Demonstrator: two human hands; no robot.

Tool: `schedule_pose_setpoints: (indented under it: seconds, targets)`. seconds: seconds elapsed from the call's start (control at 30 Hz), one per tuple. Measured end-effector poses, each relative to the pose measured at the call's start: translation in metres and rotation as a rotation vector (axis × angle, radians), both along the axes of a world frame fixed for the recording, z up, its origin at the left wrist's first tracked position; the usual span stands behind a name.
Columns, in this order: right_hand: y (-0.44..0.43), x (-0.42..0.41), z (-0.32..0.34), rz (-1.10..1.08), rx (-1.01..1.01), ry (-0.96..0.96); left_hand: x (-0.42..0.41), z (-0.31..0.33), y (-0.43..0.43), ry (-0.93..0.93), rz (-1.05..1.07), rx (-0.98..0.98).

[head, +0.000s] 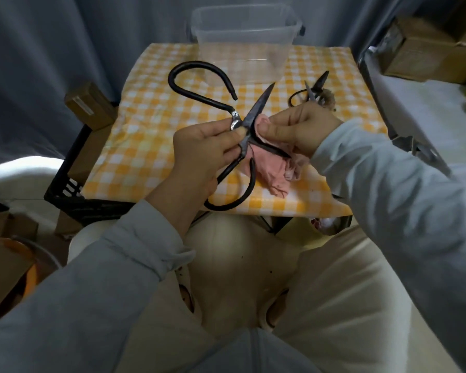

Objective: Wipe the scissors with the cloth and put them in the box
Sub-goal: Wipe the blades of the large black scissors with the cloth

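The large black scissors (249,122) were held open above the desk (145,146), and part of them was hidden: the pivot sat under the fingers of the left hand (199,152), which pinched the scissors there, and the lower blade ran into the pink cloth (275,168) so that only its dark edge showed. The right hand (299,130) was closed on the cloth, pressing a fold of it against the blade near the pivot; the rest of the cloth hung crumpled down to the desk. One handle loop curved up toward the box (245,30), the other dropped past the desk's near edge.

A second, smaller pair of scissors (311,90) lay on the desk to the right, half covered by the right hand and by a brownish clump that could not be made out. The clear plastic box stood at the desk's far edge, its contents unreadable through the blur.

The desk wore a yellow and white checked covering. Grey curtains hung behind it, cardboard boxes (420,49) stood at both sides, and a black crate (70,184) sat by its left edge.
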State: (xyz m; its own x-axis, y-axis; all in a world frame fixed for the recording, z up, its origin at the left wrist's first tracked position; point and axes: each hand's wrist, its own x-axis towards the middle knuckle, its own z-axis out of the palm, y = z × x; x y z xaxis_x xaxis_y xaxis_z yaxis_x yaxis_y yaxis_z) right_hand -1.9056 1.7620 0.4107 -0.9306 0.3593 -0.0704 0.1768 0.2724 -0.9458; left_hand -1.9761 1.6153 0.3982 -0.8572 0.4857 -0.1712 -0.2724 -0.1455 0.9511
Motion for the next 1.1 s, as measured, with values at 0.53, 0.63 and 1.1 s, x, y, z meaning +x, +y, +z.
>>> schedule_pose_setpoints:
  seconds: [0.53,0.63,1.1]
  targets:
    - [-0.002,0.002,-0.007,-0.068,0.112,0.021,0.002,-0.002,0.004,-0.063,-0.032,0.005]
    - [-0.004,0.0,-0.013,-0.094,-0.008,0.066,0.002,-0.001,0.005,-0.045,-0.035,0.002]
    - [-0.009,-0.004,-0.023,-0.157,0.272,0.145,0.002,-0.002,0.008,-0.077,-0.005,0.024]
